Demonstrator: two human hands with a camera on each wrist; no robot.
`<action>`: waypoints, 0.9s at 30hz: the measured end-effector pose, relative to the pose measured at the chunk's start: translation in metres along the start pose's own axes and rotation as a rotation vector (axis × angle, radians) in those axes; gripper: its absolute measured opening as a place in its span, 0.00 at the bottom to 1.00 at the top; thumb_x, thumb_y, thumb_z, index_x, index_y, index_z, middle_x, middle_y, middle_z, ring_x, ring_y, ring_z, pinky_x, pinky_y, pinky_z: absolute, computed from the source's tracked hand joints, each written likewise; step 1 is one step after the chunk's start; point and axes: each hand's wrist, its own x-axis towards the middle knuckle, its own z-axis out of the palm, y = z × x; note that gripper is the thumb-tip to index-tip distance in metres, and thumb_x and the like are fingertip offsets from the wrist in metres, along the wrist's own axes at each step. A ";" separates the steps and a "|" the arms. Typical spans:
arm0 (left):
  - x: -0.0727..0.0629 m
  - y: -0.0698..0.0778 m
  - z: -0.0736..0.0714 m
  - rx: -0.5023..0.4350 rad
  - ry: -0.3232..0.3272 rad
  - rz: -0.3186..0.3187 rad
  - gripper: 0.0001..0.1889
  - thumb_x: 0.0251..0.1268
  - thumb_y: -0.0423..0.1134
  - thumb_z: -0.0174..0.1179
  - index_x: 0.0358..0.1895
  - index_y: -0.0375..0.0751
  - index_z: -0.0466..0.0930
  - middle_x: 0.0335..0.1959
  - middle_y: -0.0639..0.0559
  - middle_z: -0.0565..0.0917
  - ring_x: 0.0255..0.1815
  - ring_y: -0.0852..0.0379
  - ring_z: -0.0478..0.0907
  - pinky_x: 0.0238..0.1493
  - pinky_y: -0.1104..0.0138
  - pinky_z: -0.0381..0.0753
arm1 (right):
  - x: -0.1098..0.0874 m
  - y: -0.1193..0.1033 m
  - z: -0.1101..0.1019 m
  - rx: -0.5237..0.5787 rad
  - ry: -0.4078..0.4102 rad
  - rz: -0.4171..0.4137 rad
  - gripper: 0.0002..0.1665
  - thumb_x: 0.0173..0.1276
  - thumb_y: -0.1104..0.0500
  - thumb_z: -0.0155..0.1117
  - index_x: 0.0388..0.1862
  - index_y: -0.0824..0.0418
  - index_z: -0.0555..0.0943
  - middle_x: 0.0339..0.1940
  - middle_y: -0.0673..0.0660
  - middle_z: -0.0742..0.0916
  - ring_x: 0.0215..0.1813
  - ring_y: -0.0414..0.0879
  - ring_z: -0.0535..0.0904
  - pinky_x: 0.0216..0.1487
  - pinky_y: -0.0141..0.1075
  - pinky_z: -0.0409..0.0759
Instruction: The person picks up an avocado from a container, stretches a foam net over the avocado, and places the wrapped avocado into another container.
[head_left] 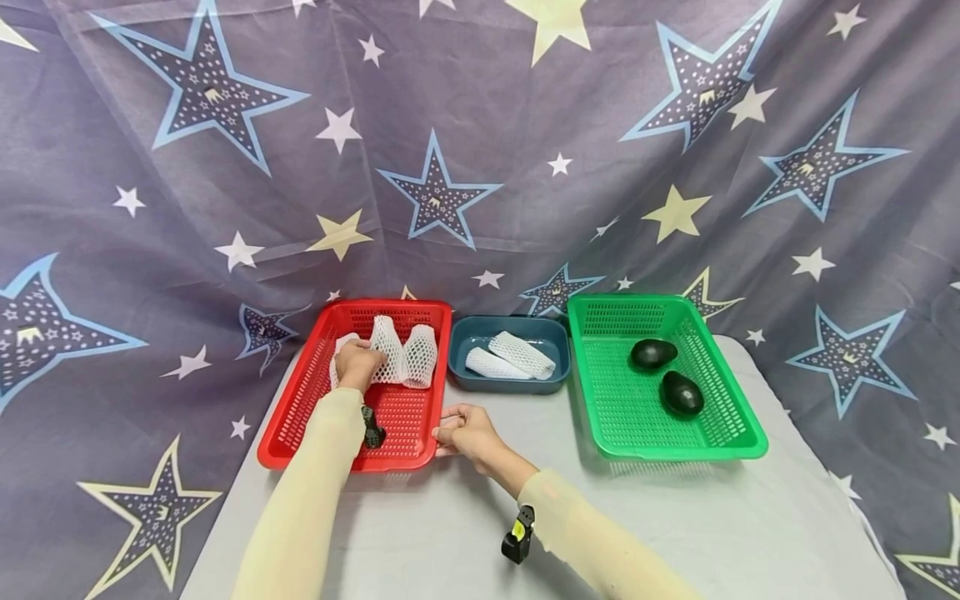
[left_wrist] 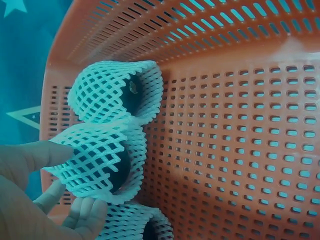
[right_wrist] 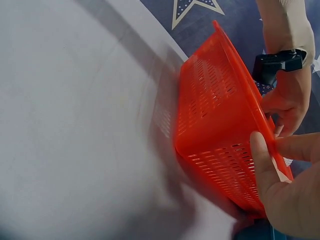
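Note:
My left hand (head_left: 357,364) reaches into the red basket (head_left: 397,454), where three avocados in white foam nets lie side by side. In the left wrist view, its thumb lies on the middle netted avocado (left_wrist: 90,162) and the fingers curl along its other side. Another netted avocado (left_wrist: 102,92) lies beyond the thumb, and a third (left_wrist: 130,222) is partly cut off below. Dark fruit shows through the net openings. My right hand (head_left: 471,432) pinches the basket's rim (right_wrist: 245,92) near the front right corner, thumb outside the wall.
A blue bin (head_left: 510,386) beside the red basket holds two white foam nets (head_left: 522,354). Further right, a green basket (head_left: 615,400) contains two bare dark avocados (head_left: 682,394). The pale tabletop (head_left: 450,533) runs in front, and a star-patterned curtain (head_left: 480,92) hangs behind.

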 end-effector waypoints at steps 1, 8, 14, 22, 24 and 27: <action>0.000 0.000 0.000 0.002 0.001 -0.007 0.23 0.57 0.33 0.62 0.59 0.37 0.78 0.63 0.33 0.75 0.66 0.36 0.70 0.69 0.47 0.72 | 0.000 0.000 0.000 -0.001 -0.001 0.001 0.18 0.65 0.78 0.62 0.54 0.79 0.74 0.34 0.63 0.87 0.28 0.41 0.85 0.41 0.44 0.89; -0.001 0.002 -0.002 0.005 -0.006 -0.016 0.22 0.56 0.32 0.62 0.57 0.37 0.77 0.62 0.33 0.75 0.66 0.35 0.69 0.69 0.47 0.71 | 0.000 -0.001 0.000 -0.002 -0.013 -0.009 0.19 0.64 0.78 0.62 0.54 0.80 0.73 0.37 0.70 0.87 0.27 0.41 0.83 0.41 0.44 0.89; -0.003 0.001 -0.004 -0.013 -0.009 -0.016 0.23 0.56 0.33 0.63 0.58 0.38 0.77 0.62 0.34 0.76 0.65 0.36 0.71 0.69 0.47 0.72 | -0.001 -0.003 0.000 -0.010 -0.012 -0.005 0.19 0.64 0.78 0.62 0.54 0.80 0.73 0.35 0.67 0.86 0.26 0.41 0.83 0.40 0.44 0.89; -0.014 0.016 0.004 -0.054 0.064 0.006 0.30 0.56 0.37 0.66 0.63 0.33 0.71 0.67 0.25 0.65 0.71 0.28 0.61 0.72 0.43 0.65 | 0.000 -0.009 0.000 -0.075 -0.001 0.028 0.19 0.65 0.77 0.64 0.53 0.79 0.73 0.35 0.70 0.88 0.23 0.42 0.83 0.39 0.44 0.89; -0.019 0.025 0.009 -0.097 0.081 0.019 0.33 0.56 0.38 0.68 0.66 0.34 0.69 0.68 0.25 0.63 0.73 0.28 0.60 0.74 0.44 0.64 | 0.002 -0.011 -0.002 -0.129 -0.016 0.045 0.18 0.64 0.76 0.65 0.53 0.77 0.74 0.36 0.70 0.89 0.24 0.44 0.84 0.41 0.45 0.89; -0.030 0.042 0.016 -0.157 0.067 0.049 0.34 0.56 0.38 0.68 0.68 0.37 0.68 0.69 0.27 0.61 0.73 0.31 0.60 0.73 0.45 0.65 | 0.005 -0.020 -0.012 -0.211 -0.038 0.059 0.20 0.64 0.74 0.66 0.54 0.76 0.75 0.38 0.70 0.89 0.32 0.55 0.89 0.44 0.46 0.89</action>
